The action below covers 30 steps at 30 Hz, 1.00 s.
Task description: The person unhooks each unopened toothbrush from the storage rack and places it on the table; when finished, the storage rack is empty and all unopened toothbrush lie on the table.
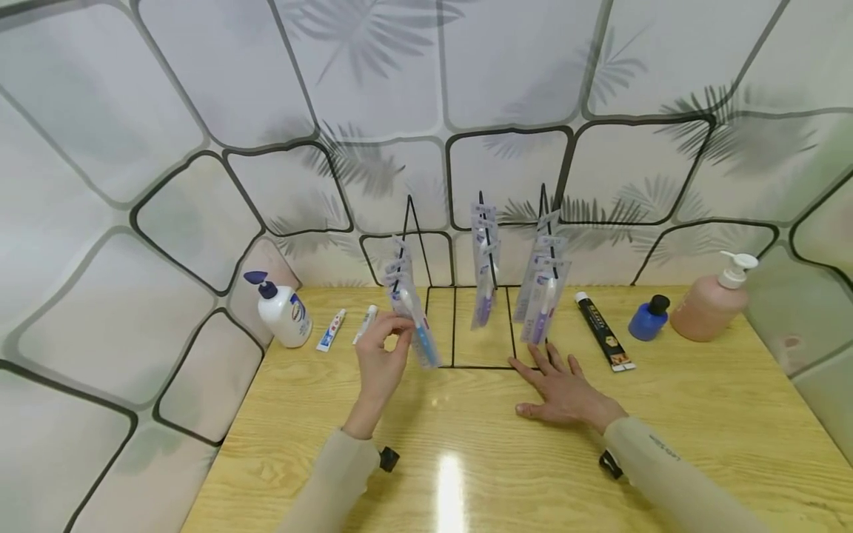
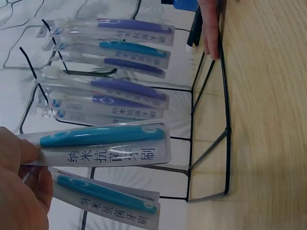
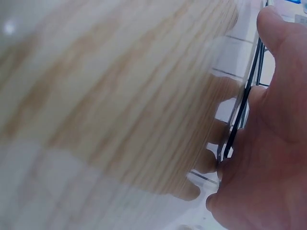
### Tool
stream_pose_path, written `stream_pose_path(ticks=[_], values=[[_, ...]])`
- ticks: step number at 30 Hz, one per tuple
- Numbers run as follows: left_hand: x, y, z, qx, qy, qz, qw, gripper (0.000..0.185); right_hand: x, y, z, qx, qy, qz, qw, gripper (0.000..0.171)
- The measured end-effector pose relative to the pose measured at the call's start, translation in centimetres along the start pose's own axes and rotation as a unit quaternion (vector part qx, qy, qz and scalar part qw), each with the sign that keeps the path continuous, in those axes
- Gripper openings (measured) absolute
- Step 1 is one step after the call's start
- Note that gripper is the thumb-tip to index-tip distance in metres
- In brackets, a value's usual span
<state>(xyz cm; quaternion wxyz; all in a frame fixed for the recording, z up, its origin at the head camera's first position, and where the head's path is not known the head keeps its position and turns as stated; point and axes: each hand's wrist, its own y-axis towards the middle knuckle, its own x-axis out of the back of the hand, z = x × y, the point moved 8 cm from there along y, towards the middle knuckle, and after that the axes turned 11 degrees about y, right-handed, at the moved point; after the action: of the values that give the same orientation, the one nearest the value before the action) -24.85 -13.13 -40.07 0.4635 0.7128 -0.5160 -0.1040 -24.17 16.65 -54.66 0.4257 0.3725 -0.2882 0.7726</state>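
Note:
My left hand (image 1: 383,360) pinches a packaged toothbrush (image 2: 103,136) with a blue handle by its upper part, at the left hook of a black wire rack (image 1: 483,367). Right beside it, in the left wrist view, hangs another blue-handled packaged toothbrush (image 2: 105,194). Several packs hang on the other two hooks, among them a purple-handled toothbrush (image 1: 543,307) at the right and one (image 1: 484,296) in the middle. With fingers spread, my right hand (image 1: 566,392) rests on the table, fingertips at the rack's front bar.
Left of the rack stand a white pump bottle (image 1: 285,318) and two small toothpaste tubes, one blue-and-white tube (image 1: 331,330) and one white tube (image 1: 365,324). To the right are a black toothpaste tube (image 1: 603,331), a blue bottle (image 1: 648,320) and a pink pump bottle (image 1: 709,307). Patterned fabric walls surround the wooden table (image 1: 520,474).

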Motion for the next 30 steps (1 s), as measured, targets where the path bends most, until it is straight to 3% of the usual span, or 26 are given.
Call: stream_pose_path(ticks=[5,9,13,16,18,20,22,24,25,27,30], values=[[-0.4,0.1,-1.7,-0.029,-0.034,0.025,0.9987,0.015,0.0,-0.1,0.0,-0.001,0.004,0.000,1.000,0.084],[-0.2,-0.2,-4.0,-0.083,-0.068,0.068,0.9919,0.017,0.0,0.0,0.0,-0.001,0.003,0.000,1.000,0.084],[1.8,-1.4,-5.2,-0.125,-0.121,0.099,0.9797,0.026,0.0,0.2,0.2,0.001,-0.001,0.003,1.000,0.084],[4.4,-2.5,-4.5,-0.109,-0.173,0.109,0.9728,0.031,0.0,0.3,0.3,0.002,0.002,0.008,1.000,0.085],[6.4,-3.1,-3.2,-0.077,-0.211,0.103,0.9689,0.034,0.1,0.4,0.3,0.001,0.006,0.010,1.000,0.085],[8.3,-3.6,-1.2,-0.028,-0.223,0.088,0.9704,0.033,0.1,0.4,0.1,-0.002,0.008,0.011,1.000,0.085],[10.0,-4.2,1.6,0.052,-0.199,0.064,0.9765,0.029,0.1,0.3,0.0,-0.003,0.008,0.010,1.000,0.085],[11.5,-5.2,4.9,0.159,-0.139,0.049,0.9762,0.025,0.1,0.3,-0.2,-0.007,0.007,0.013,1.000,0.086],[12.1,-5.9,6.5,0.218,-0.098,0.050,0.9696,0.024,0.0,0.3,-0.3,-0.011,0.007,0.015,1.000,0.086],[13.3,-7.6,9.4,0.327,-0.021,0.068,0.9425,0.025,0.0,0.3,-0.4,-0.012,0.008,0.019,1.000,0.086],[14.4,-10.1,12.3,0.424,0.064,0.125,0.8945,0.027,-0.1,0.3,-0.3,-0.011,0.010,0.023,1.000,0.087]])
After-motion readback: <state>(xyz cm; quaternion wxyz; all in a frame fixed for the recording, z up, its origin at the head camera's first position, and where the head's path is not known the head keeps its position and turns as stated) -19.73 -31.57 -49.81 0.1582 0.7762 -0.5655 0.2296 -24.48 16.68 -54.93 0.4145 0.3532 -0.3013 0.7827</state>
